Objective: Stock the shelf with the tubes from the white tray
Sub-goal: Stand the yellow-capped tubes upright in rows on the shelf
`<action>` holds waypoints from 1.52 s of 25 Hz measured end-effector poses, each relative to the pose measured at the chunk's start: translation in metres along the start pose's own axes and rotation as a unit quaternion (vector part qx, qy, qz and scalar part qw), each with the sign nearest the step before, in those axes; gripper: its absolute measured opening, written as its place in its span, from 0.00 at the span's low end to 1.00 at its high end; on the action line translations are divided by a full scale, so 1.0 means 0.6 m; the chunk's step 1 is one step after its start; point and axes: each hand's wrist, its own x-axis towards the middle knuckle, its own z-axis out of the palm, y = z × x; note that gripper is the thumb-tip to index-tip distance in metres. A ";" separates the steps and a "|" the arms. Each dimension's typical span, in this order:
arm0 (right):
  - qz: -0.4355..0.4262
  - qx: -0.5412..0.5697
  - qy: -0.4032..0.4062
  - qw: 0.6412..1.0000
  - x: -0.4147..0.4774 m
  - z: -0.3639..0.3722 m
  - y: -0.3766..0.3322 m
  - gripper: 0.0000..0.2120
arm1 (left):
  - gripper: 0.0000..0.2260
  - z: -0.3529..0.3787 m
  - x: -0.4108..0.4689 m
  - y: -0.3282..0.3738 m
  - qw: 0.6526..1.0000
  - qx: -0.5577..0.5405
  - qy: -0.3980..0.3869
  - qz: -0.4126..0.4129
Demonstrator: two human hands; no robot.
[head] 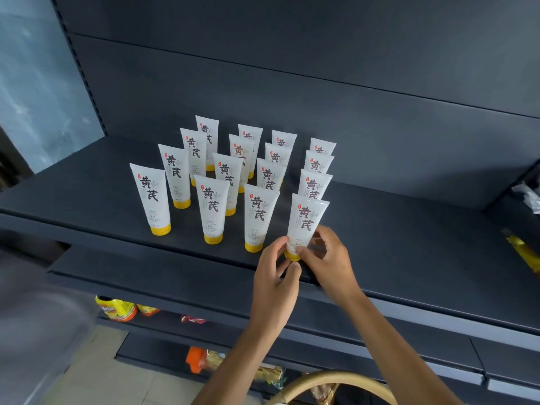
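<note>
16 white tubes [211, 207] stand cap-down on the dark shelf [409, 244], in 4 columns of 4. Each rear tube is partly hidden by the one ahead of it, so only the tops of the back row show.

Both hands work on the front-right tube [306, 223], which stands upright just inside the shelf's front edge. The left hand [274, 285] pinches its yellow cap [292, 256] between thumb and fingertips. The right hand [330, 258] curls thumb and fingers round the lower body from the other side. Most of the cap is covered by fingers, so I cannot tell whether it sits flat on the shelf.

Open shelf runs wide to the right of the block and to its left, and a strip lies behind it to the back panel.

At the right edge, a crumpled white thing [530, 197] and a yellow packet [526, 252] are cut off and blurred. Snack packets [117, 308] on the lower shelves are hard to read. A curved tan handle [333, 381] is cut off at the bottom.
</note>
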 end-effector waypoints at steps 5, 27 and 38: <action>0.014 -0.008 -0.002 1.000 -0.004 -0.004 0.000 0.15 | 0.20 0.001 -0.004 0.003 1.000 -0.004 -0.001 -0.004; 0.078 -0.002 0.206 0.975 -0.259 -0.135 0.104 0.18 | 0.16 0.002 -0.144 -0.134 0.989 0.082 -0.103 -0.062; 0.235 -0.065 0.188 0.952 -0.475 -0.209 0.382 0.17 | 0.18 0.057 -0.311 -0.355 0.938 0.261 -0.126 -0.191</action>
